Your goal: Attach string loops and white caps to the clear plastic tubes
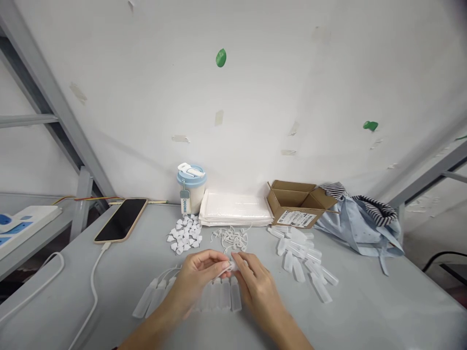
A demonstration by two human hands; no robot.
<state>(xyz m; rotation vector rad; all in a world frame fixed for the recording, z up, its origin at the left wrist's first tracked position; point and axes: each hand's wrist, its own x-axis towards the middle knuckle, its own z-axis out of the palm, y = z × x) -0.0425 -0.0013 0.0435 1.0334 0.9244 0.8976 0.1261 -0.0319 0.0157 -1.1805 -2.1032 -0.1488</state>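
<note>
Near the middle of the grey table, my left hand [199, 279] pinches a thin white cord at a small white cap. My right hand [257, 284] meets it, its fingers closed round a translucent piece that is mostly hidden. Under and beside my hands lies a row of translucent tubes [146, 300] with white caps and cord loops. Just beyond my hands is a tangle of white cords [233, 238]. A pile of small white caps [185, 233] sits to its left, and loose translucent tubes [297, 270] are scattered to the right.
A phone [122, 221] with a cable lies left. Along the wall stand a blue-lidded cup [197, 194], a stack of white packets [235, 209], an open cardboard box [295, 216] and a light blue bag [357, 226]. A power strip [25, 226] is at far left.
</note>
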